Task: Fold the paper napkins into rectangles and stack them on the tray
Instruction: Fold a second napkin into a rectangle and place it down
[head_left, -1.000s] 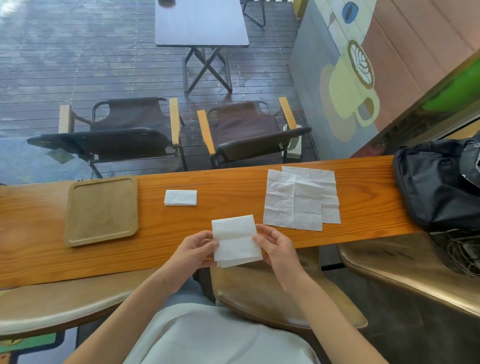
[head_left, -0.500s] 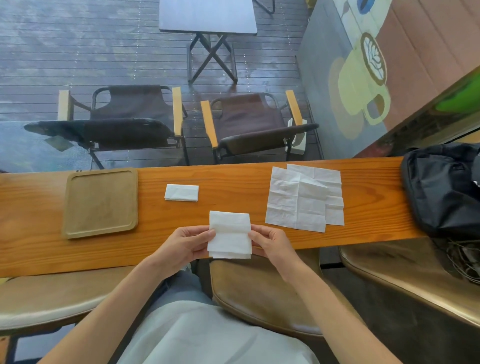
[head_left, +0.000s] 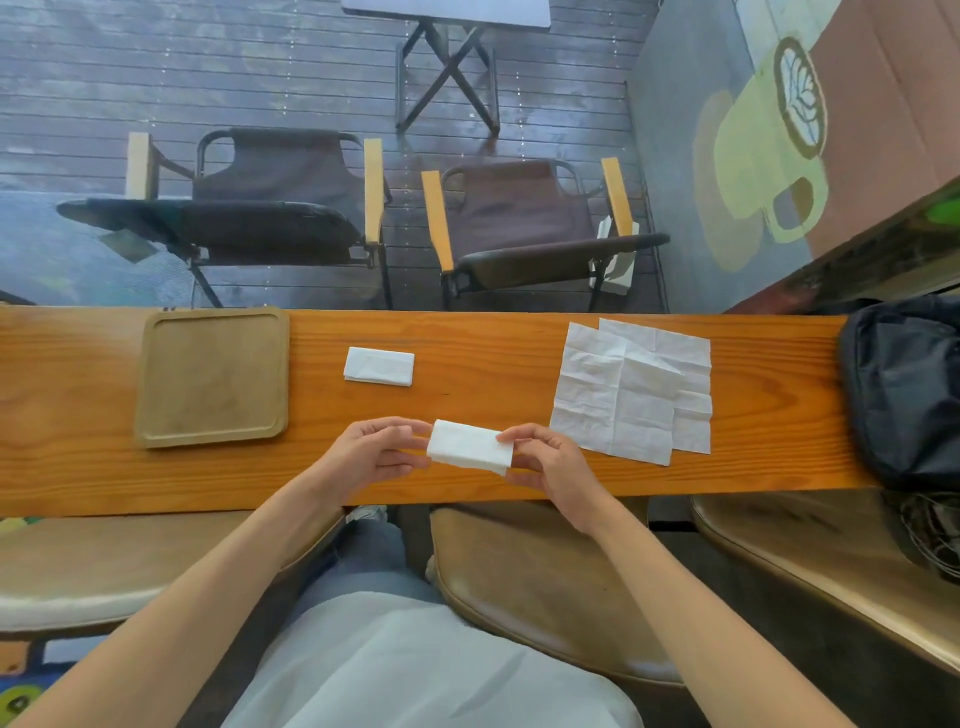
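Note:
A white napkin (head_left: 467, 447), folded into a narrow rectangle, is held just above the wooden counter (head_left: 498, 353). My left hand (head_left: 371, 454) pinches its left end and my right hand (head_left: 545, 460) pinches its right end. Another folded napkin (head_left: 379, 366) lies flat on the counter beyond my hands. A brown square tray (head_left: 210, 376) with nothing on it sits to the left. Unfolded white napkins (head_left: 631, 389) lie overlapped to the right.
A black bag (head_left: 906, 389) rests on the counter's right end. Brown stool seats (head_left: 540, 587) stand below the near edge. Beyond the counter, lower down, are two folding chairs (head_left: 280, 208) and a small table on a deck.
The napkin in my hands went from a squarish sheet to a narrow rectangle. My hands rose and moved forward over the counter.

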